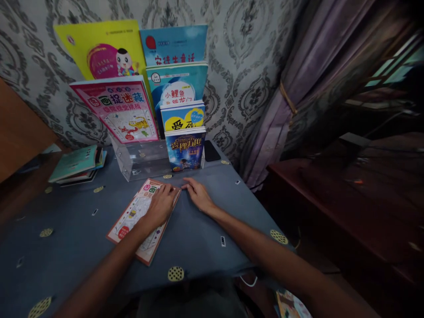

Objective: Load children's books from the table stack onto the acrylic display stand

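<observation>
A picture book [132, 212] with an orange-red border lies flat and slanted on the cloth-covered table. My left hand [162, 203] rests on its upper right part, fingers lying over the cover and holding nothing. Just right of the book's top corner is my right hand [198, 195], low over the cloth, with its fingers stretched toward the left and nothing in them. Behind both hands stands a clear acrylic book rack [142, 159]. It bears a pink picture book [121, 110], a yellow book [102, 53] and several blue-covered books, with a dark blue one [186, 150] in front.
A stack of books [76, 163] lies at the table's left rear. Beside the rack's right end is a dark phone-like slab [212, 151]. The patterned grey wall [225, 88] rises behind, with a tied purple curtain [278, 110] and a dark red cabinet [331, 207] to the right.
</observation>
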The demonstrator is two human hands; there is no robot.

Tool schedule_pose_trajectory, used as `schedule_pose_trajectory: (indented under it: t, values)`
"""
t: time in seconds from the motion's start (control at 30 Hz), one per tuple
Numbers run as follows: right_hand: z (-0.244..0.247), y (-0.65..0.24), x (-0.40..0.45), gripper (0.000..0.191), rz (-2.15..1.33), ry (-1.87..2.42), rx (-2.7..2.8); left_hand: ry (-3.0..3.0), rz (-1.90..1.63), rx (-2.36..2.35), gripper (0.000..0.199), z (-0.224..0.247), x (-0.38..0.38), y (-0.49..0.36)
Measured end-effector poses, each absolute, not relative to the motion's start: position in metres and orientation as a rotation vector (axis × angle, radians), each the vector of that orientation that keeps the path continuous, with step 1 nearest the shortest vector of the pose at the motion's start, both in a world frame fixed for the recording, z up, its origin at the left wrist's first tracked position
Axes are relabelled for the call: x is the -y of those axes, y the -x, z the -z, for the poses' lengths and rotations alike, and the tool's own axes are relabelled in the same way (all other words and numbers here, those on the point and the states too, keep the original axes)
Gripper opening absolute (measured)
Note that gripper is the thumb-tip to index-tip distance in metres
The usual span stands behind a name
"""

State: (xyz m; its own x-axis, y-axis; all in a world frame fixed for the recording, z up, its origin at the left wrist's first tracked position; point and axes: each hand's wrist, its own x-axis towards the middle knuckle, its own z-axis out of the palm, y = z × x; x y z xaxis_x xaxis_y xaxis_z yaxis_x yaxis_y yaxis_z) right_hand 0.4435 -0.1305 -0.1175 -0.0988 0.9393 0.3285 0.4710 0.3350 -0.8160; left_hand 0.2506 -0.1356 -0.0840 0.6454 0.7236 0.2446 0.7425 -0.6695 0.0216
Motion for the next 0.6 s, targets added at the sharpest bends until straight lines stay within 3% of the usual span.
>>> schedule_pose_trajectory:
  t: [0.37,0.6]
  values:
    - [0.113,-0.443,0.119,0.032,-0.724,1.237,1.695,2.617,0.304,1.433,0.016,0.078,0.139,-0.269]
    - [0.114,-0.444,0.12,0.035,-0.718,1.249,1.699,2.587,0.319,1.432,0.014,0.077,0.142,-0.274]
